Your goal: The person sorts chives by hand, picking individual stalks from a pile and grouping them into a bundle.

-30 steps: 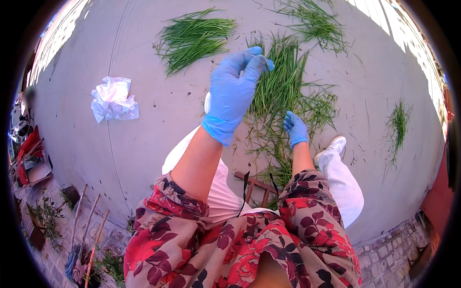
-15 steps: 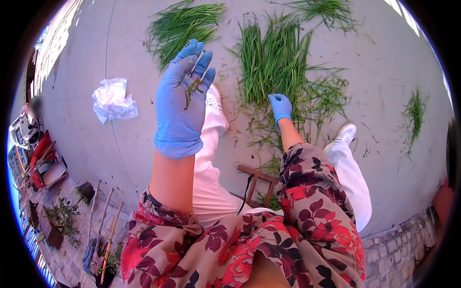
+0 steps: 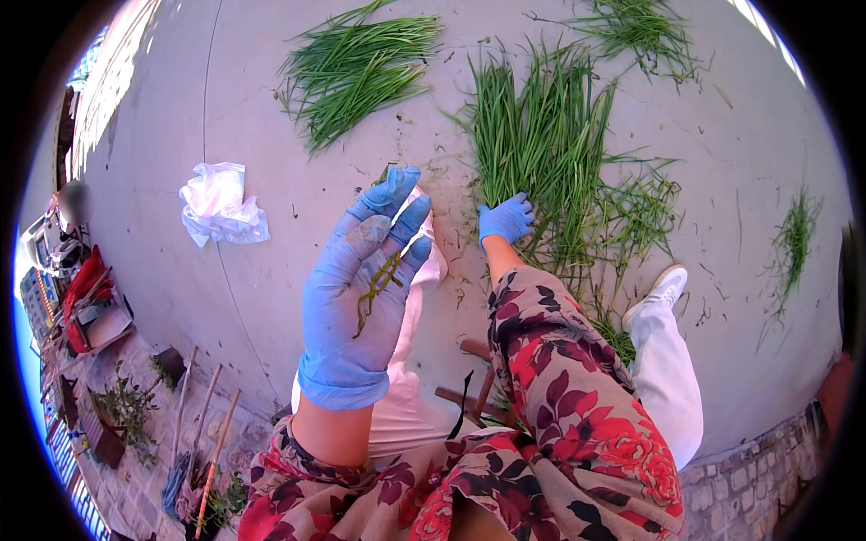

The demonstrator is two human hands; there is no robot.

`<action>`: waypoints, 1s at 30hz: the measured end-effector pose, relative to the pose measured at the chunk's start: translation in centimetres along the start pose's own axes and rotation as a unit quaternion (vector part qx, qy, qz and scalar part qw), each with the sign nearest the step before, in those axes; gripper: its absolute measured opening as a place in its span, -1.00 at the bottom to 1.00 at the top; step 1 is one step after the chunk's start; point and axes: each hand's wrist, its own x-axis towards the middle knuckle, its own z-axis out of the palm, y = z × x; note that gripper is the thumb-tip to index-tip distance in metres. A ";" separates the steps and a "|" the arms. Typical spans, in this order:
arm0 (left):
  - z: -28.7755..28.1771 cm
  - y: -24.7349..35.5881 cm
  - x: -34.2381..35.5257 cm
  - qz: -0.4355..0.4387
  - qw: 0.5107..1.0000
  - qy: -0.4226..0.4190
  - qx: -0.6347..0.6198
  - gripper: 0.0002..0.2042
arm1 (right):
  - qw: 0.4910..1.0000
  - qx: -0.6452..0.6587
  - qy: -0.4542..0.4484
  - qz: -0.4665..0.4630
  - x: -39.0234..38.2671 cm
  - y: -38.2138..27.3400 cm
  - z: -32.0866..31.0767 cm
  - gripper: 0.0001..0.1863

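My left hand (image 3: pixel 356 298), in a blue glove, is raised palm up with its fingers loosely curled. Thin, wilted leaf strands (image 3: pixel 374 293) lie across its palm, and a small green scrap shows by the fingertips. My right hand (image 3: pixel 508 219), also gloved in blue, rests at the lower end of a big pile of chive-like green leaves (image 3: pixel 541 126). Its fingers are spread and touch the stems; nothing can be seen gripped in them. Loose, tangled strands (image 3: pixel 631 207) lie to the right of this pile.
A neater bunch of green leaves (image 3: pixel 365 72) lies at the far left, another pile (image 3: pixel 640 36) at the far right. A small clump (image 3: pixel 796 234) is on the right. Crumpled white plastic (image 3: pixel 224 206) lies on the left. A brown stool frame (image 3: pixel 478 388) is below me.
My left hand has come lower and nearer, the strands still on its palm. My right hand has moved slightly left and down along the pile's lower edge, its fingers now spread.
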 end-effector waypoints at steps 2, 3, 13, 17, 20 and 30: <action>-0.2 0.3 -0.1 -0.007 1.000 -0.011 -0.020 -0.65 | 0.999 0.044 -0.006 -0.021 1.7 1.1 0.7 -0.29; -0.4 0.4 -0.3 -0.006 1.000 -0.017 -0.023 -0.62 | 0.992 0.122 0.003 -0.033 2.1 2.1 0.4 -0.54; -0.3 1.3 -0.8 0.028 0.997 -0.063 -0.016 -0.61 | 0.819 0.471 -0.322 -0.054 4.3 10.3 -13.2 -0.87; 0.8 1.9 -0.4 0.049 0.995 -0.087 -0.018 -0.64 | 0.739 0.566 -0.353 -0.091 1.9 14.3 -22.2 -0.78; 2.7 1.6 -0.5 0.051 0.994 -0.094 0.003 -0.66 | 0.775 0.538 -0.321 -0.082 1.9 17.6 -26.4 -0.72; 7.2 -5.9 -0.7 0.333 0.733 -0.348 0.480 -0.38 | 0.590 0.626 -0.483 -0.165 -5.5 22.6 -36.9 -0.49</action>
